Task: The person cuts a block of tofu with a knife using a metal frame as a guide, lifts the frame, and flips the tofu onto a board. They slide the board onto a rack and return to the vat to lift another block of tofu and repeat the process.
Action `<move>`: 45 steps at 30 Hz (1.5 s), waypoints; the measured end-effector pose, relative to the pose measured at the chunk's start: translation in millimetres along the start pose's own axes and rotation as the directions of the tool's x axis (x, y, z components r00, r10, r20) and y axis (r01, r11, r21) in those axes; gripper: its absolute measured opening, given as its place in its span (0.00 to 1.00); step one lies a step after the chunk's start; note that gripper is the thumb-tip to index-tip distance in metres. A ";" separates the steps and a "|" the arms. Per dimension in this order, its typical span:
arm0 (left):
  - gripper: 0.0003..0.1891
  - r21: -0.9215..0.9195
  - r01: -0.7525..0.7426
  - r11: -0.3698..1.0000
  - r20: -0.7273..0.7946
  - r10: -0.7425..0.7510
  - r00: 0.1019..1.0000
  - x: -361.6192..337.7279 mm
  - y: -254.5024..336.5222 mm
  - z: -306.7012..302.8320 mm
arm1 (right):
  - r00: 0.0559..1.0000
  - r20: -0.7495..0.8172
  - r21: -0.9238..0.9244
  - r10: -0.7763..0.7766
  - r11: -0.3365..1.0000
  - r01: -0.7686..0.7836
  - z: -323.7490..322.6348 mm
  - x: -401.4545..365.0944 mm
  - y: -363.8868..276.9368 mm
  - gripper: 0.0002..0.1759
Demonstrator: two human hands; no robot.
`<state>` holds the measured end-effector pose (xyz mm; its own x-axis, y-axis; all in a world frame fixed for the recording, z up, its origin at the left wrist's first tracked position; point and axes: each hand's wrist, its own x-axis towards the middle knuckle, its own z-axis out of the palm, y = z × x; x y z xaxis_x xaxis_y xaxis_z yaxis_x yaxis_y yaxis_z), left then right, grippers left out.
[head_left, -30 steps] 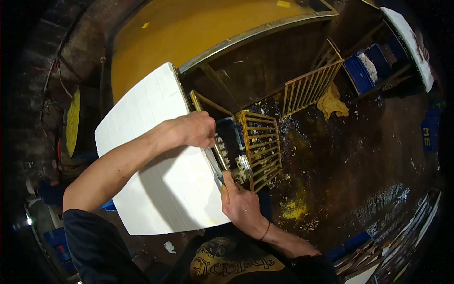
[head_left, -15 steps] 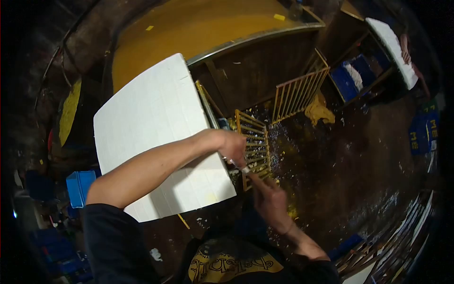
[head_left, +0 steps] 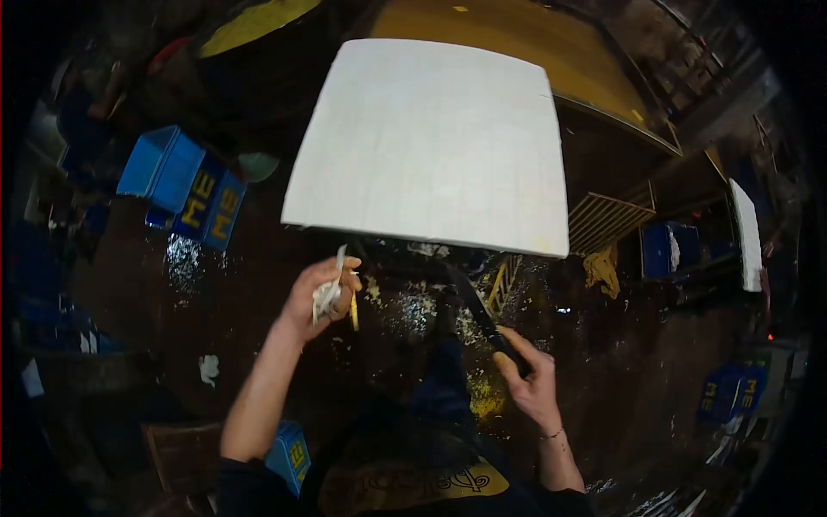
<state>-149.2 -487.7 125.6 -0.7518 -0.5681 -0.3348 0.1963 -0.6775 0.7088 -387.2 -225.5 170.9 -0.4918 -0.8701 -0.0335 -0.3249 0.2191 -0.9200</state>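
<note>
A large white slab (head_left: pixel 431 146), with faint lines across its face, lies flat in front of me. Just below its front left corner is my left hand (head_left: pixel 301 297), its fingers closed around thin, crumpled white scraps (head_left: pixel 326 298). My right hand (head_left: pixel 532 379) grips a long dark-bladed knife (head_left: pixel 472 298) by the handle. The blade points up and left toward the slab's front edge, and its tip is hard to make out against the dark background.
Behind the slab stands a wide vat of yellow-brown liquid (head_left: pixel 517 43). Blue crates (head_left: pixel 200 194) are stacked at left, more blue crates (head_left: pixel 732 392) at right. A slatted wooden rack (head_left: pixel 607 220) and a yellowish cloth (head_left: pixel 602 272) are right of the slab. The dark floor is wet and littered.
My view has swung, so the slab faces me squarely. My hands, close together at its right edge before, are apart now. White scraps show in my left hand, the knife in my right.
</note>
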 end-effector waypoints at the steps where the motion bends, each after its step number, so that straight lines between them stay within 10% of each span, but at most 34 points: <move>1: 0.22 -0.071 -0.024 0.997 -0.204 0.009 0.979 -17.9 -14.8 -7.7 | 1.000 0.016 0.005 -0.016 1.000 0.015 18.3 -6.2 3.3 0.20; 4: 0.17 -0.168 0.031 0.985 -0.561 -0.122 0.819 -24.9 -64.6 -57.4 | 0.993 0.087 0.019 0.084 0.996 -0.086 50.8 -18.6 -3.3 0.19; 8: 0.19 -0.386 0.013 0.922 -0.279 -0.131 0.951 39.5 -127.9 -115.7 | 0.988 0.068 -0.025 0.137 0.990 -0.136 73.2 -7.3 -16.1 0.19; 10: 0.25 -0.424 0.008 0.905 -0.378 -0.185 0.907 85.2 -107.3 -73.8 | 0.998 -0.064 -0.067 0.022 0.997 -0.026 80.4 8.5 -24.0 0.19; 13: 0.31 -0.243 0.166 0.956 -0.536 -0.275 0.798 136.1 -131.0 -122.0 | 0.980 -0.190 -0.045 0.059 0.997 -0.069 83.8 40.7 -36.8 0.19; 15: 0.32 0.638 0.112 0.762 -0.227 0.047 0.973 133.3 -174.6 -235.3 | 0.952 -0.290 0.011 0.098 0.995 -0.099 88.9 63.7 -43.7 0.19; 16: 0.32 0.223 0.318 0.922 -0.348 -0.229 0.909 142.4 -167.3 -253.3 | 0.952 -0.300 -0.043 0.066 0.996 -0.083 88.2 75.6 -49.9 0.19; 18: 0.29 0.226 0.441 0.869 -0.573 -0.247 0.782 117.9 -121.5 -271.9 | 0.937 -0.349 0.048 0.027 0.999 -0.011 98.6 107.8 -45.7 0.20; 20: 0.25 0.218 0.343 0.913 -0.652 -0.125 0.748 129.6 -81.4 -283.5 | 0.953 -0.248 0.210 0.174 0.970 -0.122 112.0 146.1 -69.1 0.20; 22: 0.30 0.316 -0.126 0.940 -0.174 0.187 0.967 184.9 -68.5 -350.8 | 0.961 -0.222 0.176 0.166 0.976 -0.128 136.8 199.0 -80.3 0.18; 23: 0.32 0.289 -0.128 0.949 -0.298 0.216 0.930 195.6 -25.6 -302.6 | 0.971 -0.211 0.148 0.109 0.986 -0.079 152.8 227.8 -77.9 0.17; 24: 0.34 0.354 0.231 0.906 -0.522 -0.014 0.853 193.6 72.3 -210.7 | 0.978 -0.201 0.122 0.056 0.992 -0.032 170.9 255.9 -78.9 0.16; 30: 0.33 0.367 -0.165 0.916 -0.205 0.252 0.946 309.9 203.0 -164.6 | 0.970 -0.214 -0.274 -0.117 0.960 0.055 286.4 404.0 -129.4 0.08; 33: 0.30 0.285 -0.167 0.944 -0.110 0.205 0.972 387.7 220.0 -175.2 | 0.942 -0.286 -0.441 -0.175 0.897 0.032 333.6 465.2 -128.2 0.08; 38: 0.30 0.395 -0.668 0.631 0.210 0.646 0.734 473.8 202.7 -186.1 | 0.906 -0.403 -0.604 -0.129 0.782 -0.157 363.0 527.8 -118.2 0.11; 41: 0.31 0.360 -0.441 0.822 0.216 0.386 0.897 495.3 201.3 -194.1 | 0.893 -0.414 -0.629 -0.177 0.765 -0.140 367.5 549.1 -120.3 0.11; 45: 0.30 0.250 -0.562 0.788 0.271 0.500 0.822 507.5 204.4 -185.2 | 0.881 -0.438 -0.662 -0.180 0.728 -0.180 364.3 565.7 -115.8 0.12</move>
<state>-374.0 -1001.0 -14.4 -0.6906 -0.6796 0.2473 0.4197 -0.0982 0.9023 -333.5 -903.9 116.3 -0.7281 -0.6127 0.3074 -0.6827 0.6080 -0.4052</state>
